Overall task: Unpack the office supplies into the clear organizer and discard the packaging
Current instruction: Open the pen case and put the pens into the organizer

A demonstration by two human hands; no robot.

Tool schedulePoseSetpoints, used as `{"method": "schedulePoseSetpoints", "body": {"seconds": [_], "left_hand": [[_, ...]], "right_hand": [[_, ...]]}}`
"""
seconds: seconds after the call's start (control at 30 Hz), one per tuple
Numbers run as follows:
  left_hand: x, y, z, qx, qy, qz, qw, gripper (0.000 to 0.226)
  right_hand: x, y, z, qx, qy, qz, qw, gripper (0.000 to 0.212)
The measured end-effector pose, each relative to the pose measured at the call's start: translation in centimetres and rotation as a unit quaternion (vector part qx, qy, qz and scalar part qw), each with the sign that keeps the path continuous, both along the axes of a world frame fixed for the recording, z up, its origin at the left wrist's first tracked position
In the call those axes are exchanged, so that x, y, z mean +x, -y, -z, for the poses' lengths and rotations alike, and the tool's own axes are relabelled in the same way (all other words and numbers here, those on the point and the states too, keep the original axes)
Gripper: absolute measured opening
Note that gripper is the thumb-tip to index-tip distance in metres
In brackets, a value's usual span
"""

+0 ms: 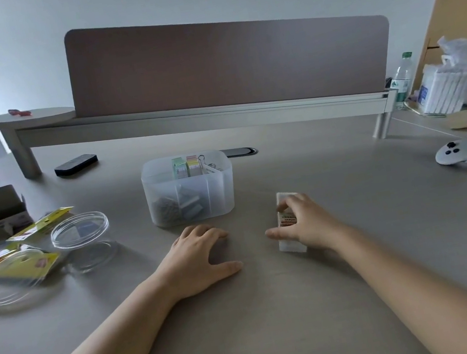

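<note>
Right hand (305,220) curls over the small white pack (288,223), fingers on its top, thumb on the near side. Long axis runs toward the clear organizer (189,187), just ahead and left. Left hand (199,257) lies flat, holding nothing, nearer the organizer.

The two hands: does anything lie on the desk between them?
No. In the head view, only bare desk shows between the left hand and the right hand, which holds a small white box.

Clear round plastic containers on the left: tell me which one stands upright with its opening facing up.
The empty round tub nearest the organizer. It stands upright with its rim up, bearing no label. The other lies nearer the desk's front edge with a yellow label across it.
</note>
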State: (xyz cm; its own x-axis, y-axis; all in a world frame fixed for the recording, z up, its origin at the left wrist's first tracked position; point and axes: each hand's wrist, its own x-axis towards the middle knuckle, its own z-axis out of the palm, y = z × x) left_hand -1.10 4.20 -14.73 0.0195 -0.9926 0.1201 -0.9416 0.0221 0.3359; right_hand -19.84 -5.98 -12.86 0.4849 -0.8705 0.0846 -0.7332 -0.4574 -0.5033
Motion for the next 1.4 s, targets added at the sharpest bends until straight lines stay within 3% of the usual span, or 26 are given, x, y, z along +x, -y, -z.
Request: {"method": "schedulePoseSetpoints", "body": {"seconds": [0.1, 0.23, 0.43, 0.6, 0.8, 0.9, 0.97, 1.03, 1.1, 1.23, 1.4], "left_hand": [[0.0, 0.0, -0.1, -0.001, -0.012, 0.000, 1.000, 0.096], [-0.1, 0.0, -0.2, 0.001, -0.037, -0.006, 0.999, 0.096], [-0.3, 0.0, -0.5, -0.063, -0.126, -0.043, 0.989, 0.077], [-0.4, 0.2, -0.7, -0.099, -0.345, -0.054, 0.932, 0.065], [-0.4, 0.3, -1.3, -0.137, -0.439, -0.045, 0.887, 0.026], [-0.5, 0.0, -1.5, -0.126, -0.508, -0.033, 0.851, 0.016], [-0.5, 0.0, -1.7, -0.111, -0.587, -0.031, 0.801, 0.010], [-0.3, 0.0, -1.8, -0.097, -0.642, -0.033, 0.759, 0.007], [-0.1, 0.0, -1.8, -0.093, -0.667, -0.035, 0.738, 0.009], [0.0, 0.0, -1.8, -0.097, -0.678, -0.036, 0.728, 0.013], [0.2, 0.1, -1.8, -0.094, -0.683, -0.041, 0.723, 0.015]], "right_hand": [[-0.4, -0.1, -0.2, 0.020, 0.020, -0.051, 0.998, 0.057], [-1.0, 0.1, 0.1, -0.062, -0.051, -0.015, 0.997, 0.053], [-1.5, -0.6, 0.3, 0.035, 0.121, -0.081, 0.989, 0.047], [-1.1, -1.7, -0.4, 0.104, 0.217, -0.144, 0.960, 0.044], [-0.3, -2.0, -0.4, 0.122, 0.255, -0.171, 0.944, 0.030], [0.5, -2.2, -0.4, 0.079, 0.250, -0.155, 0.952, 0.022], [1.0, -2.7, -0.7, 0.030, 0.219, -0.152, 0.963, 0.014], [1.4, -3.0, -0.8, -0.039, 0.170, -0.152, 0.973, 0.015], [1.7, -3.1, -0.6, -0.110, 0.133, -0.164, 0.971, 0.020], [2.0, -2.8, 0.3, -0.171, 0.102, -0.199, 0.960, 0.037], [2.3, -2.2, 0.7, -0.216, 0.108, -0.235, 0.942, 0.043]]}}
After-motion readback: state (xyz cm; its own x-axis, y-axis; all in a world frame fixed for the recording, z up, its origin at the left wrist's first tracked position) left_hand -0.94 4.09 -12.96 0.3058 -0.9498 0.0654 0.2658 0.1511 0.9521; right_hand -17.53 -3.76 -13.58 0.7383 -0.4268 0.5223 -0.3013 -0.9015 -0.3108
